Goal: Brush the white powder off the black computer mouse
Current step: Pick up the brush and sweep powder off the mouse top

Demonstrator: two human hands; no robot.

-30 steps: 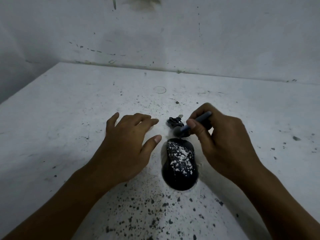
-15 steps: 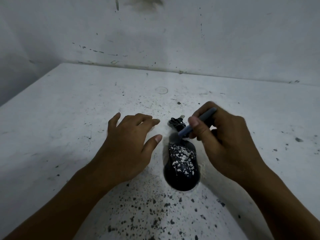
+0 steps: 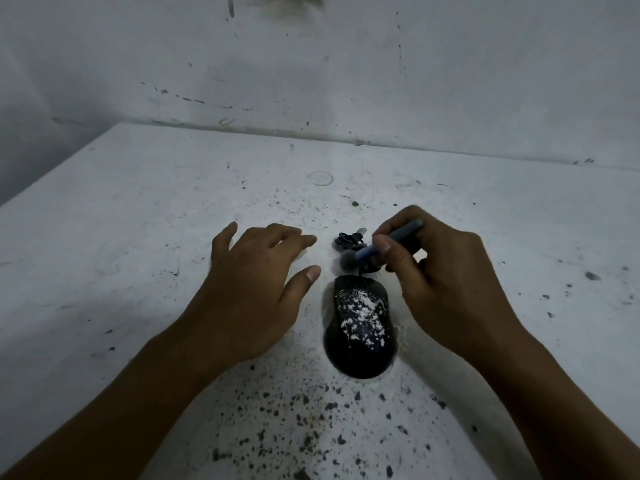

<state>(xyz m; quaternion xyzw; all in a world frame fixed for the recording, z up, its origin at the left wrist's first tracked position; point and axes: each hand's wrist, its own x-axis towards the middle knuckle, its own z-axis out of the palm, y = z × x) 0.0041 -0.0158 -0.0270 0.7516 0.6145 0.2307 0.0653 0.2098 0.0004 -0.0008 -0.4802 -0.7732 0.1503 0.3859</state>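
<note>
Landmark: the black computer mouse (image 3: 360,327) lay on the speckled white table (image 3: 104,237), its nose pointing away from you; every place below was taken from it.
White powder: the white powder (image 3: 360,315) sat in clumps over the mouse's back, thickest toward the far half, so little of the job looked done.
Right hand: your right hand (image 3: 446,289) was just right of the mouse and closed around a blue-handled brush (image 3: 388,242), pinched between thumb and fingers like a pen, probably for fine control.
Brush head: the grey bristles hung just beyond the mouse's nose, above it and apparently not touching; likely poised to begin a stroke toward you.
Left hand: your left hand (image 3: 256,289) rested flat and empty on the table just left of the mouse, fingers spread, thumb tip near its far left edge but apart from it; it seemed placed to steady the mouse if it slid.
Cable: the bundled cable (image 3: 348,240) lay beyond the nose, partly behind the brush.
Risk: a hard sweep could have pushed the unheld mouse.
</note>
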